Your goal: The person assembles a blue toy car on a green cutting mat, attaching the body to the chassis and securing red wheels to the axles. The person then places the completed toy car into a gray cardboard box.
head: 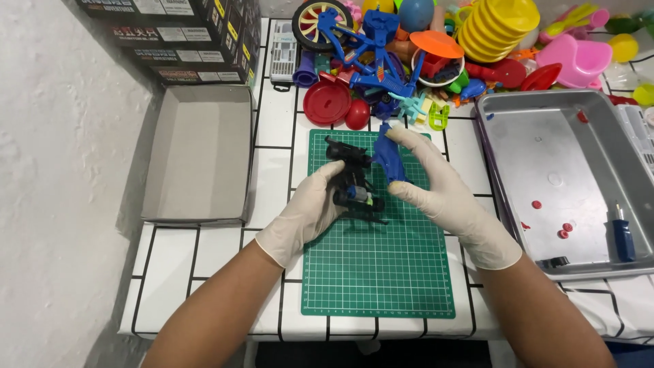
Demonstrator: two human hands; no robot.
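Observation:
Both my hands wear white gloves and hover over a green cutting mat (pixel 378 272). My left hand (pixel 310 208) grips a black toy chassis (pixel 354 180) with small wheels and a motor part showing inside. My right hand (pixel 426 180) pinches a blue plastic body shell (pixel 388 157), held upright just to the right of the chassis. The two pieces sit close together, almost touching.
A grey cardboard box lid (pixel 197 157) lies at the left, dark boxes (pixel 177 37) behind it. A metal tray (pixel 545 157) at the right holds a blue screwdriver (pixel 622 235) and small red bits. A pile of colourful plastic toys, including a blue bicycle (pixel 361 48), fills the back.

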